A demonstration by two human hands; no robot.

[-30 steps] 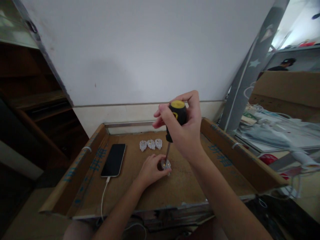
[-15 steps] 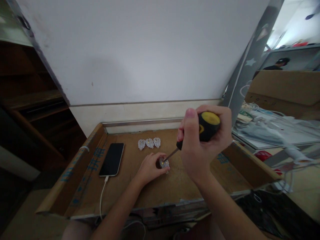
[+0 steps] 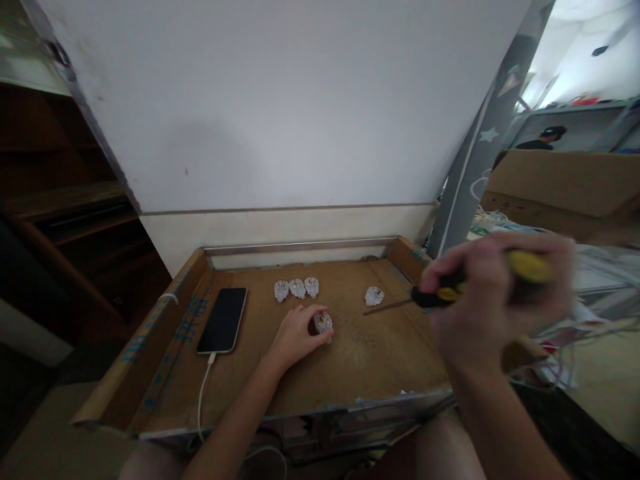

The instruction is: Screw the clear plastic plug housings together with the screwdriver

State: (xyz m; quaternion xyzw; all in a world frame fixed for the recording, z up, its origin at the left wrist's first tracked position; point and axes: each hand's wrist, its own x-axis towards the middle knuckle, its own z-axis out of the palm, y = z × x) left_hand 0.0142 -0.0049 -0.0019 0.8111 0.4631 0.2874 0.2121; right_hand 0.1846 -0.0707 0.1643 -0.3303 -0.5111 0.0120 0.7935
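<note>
Between the thumb and fingers of my left hand (image 3: pixel 297 333) is a small clear plastic plug (image 3: pixel 324 323) with brass-coloured metal parts, held down on the cardboard. My right hand (image 3: pixel 493 300), smeared by motion, is wrapped round a black and yellow screwdriver (image 3: pixel 437 295). The screwdriver's thin shaft points left over the cardboard, apart from the held plug. Three similar clear plugs (image 3: pixel 297 289) lie side by side beyond my left hand. Another clear plug (image 3: pixel 374 296) lies on the right, close to the screwdriver's shaft.
The work surface is a cardboard tray (image 3: pixel 390 360) with raised sides. On its left lies a phone (image 3: pixel 223 321) with a white cable (image 3: pixel 204 390) running off the front edge. A white panel (image 3: pixel 310 107) stands behind. A person (image 3: pixel 545 139) is in the far right background.
My right hand has moved right with the screwdriver, whose tip has left the held plug. The plug on the right has come into view. My left hand keeps its hold.
</note>
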